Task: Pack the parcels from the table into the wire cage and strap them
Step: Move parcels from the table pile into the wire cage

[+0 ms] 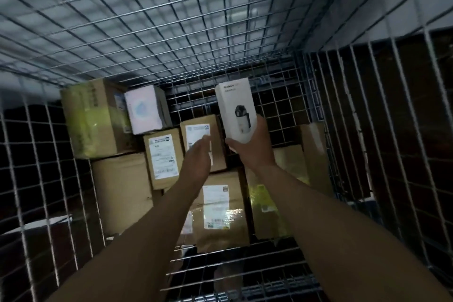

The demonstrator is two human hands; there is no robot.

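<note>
Your right hand grips only the white box's near end; your left hand hangs open beside it. A tilt could drop it among the brown parcels.

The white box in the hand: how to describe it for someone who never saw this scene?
Look into the wire cage, above the stacked brown parcels. The right hand holds a tall white box upright there. Unlike the parcels, it shows a product picture, not a shipping label.
</note>
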